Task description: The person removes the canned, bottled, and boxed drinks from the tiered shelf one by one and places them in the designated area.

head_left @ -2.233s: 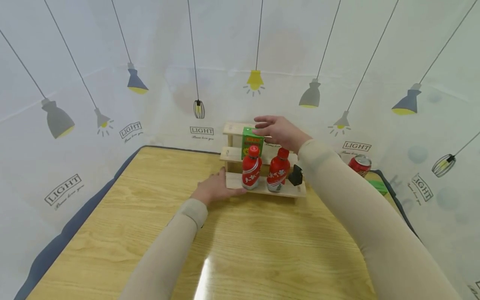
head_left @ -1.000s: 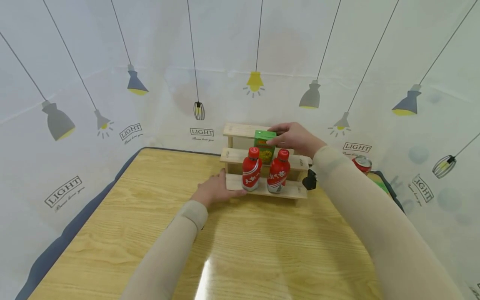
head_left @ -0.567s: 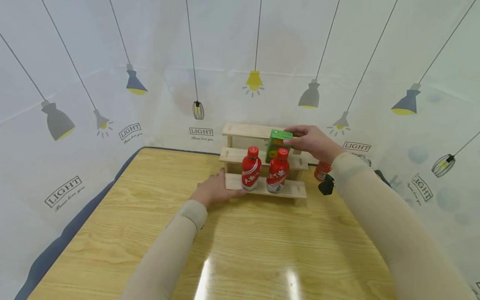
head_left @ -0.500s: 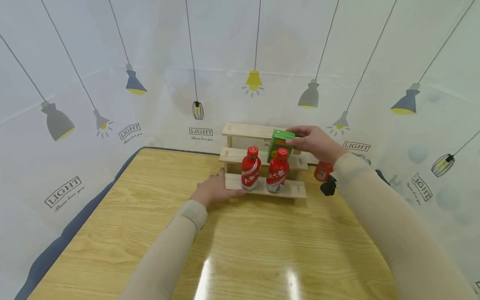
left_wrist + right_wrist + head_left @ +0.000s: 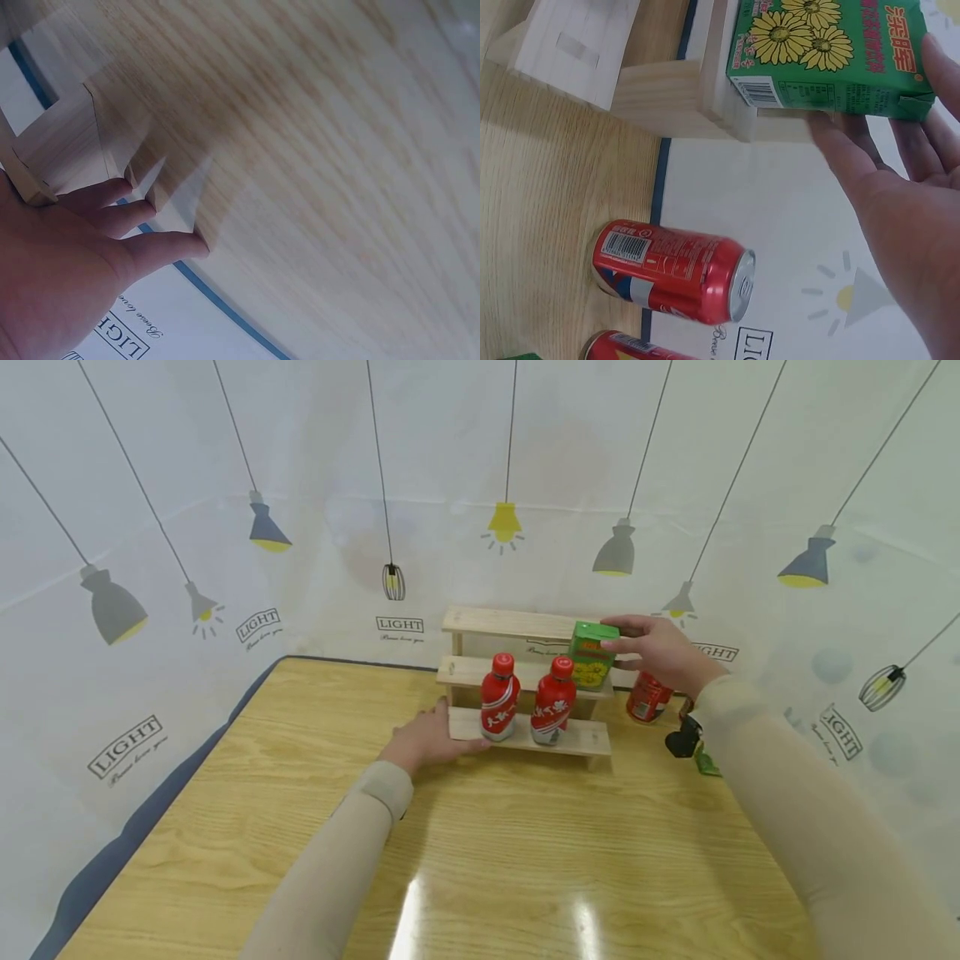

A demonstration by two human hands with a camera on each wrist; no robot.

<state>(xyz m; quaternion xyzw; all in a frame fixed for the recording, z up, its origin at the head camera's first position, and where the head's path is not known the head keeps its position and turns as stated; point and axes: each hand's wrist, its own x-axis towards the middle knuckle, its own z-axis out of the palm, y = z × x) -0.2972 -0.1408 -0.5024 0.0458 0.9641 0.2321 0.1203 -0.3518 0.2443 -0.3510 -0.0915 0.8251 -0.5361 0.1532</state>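
Note:
My right hand [image 5: 663, 652] pinches a green drink carton [image 5: 591, 664] with yellow flowers on it, thumb on one side and fingers on the other. The carton stands upright at the right end of the middle tier of a wooden three-step rack [image 5: 592, 739]. In the right wrist view, its base meets the tier's edge. My left hand [image 5: 429, 739] rests at the rack's lower left end, thumb along the front edge. In the left wrist view, its straight fingers [image 5: 169, 247] touch the table. Two red bottles [image 5: 500, 697] stand upright on the lowest tier.
Right of the rack stands a red soda can [image 5: 647, 697]; a second red can [image 5: 630, 346] shows partly in the right wrist view. A green item [image 5: 705, 762] lies half hidden by the right wrist. A lamp-printed wall sheet [image 5: 330, 585] rises behind the wooden table [image 5: 480, 860].
My right hand has moved the green drink carton rightward along the middle tier, from behind the left bottle to the right end. My left hand and the bottles have stayed in place.

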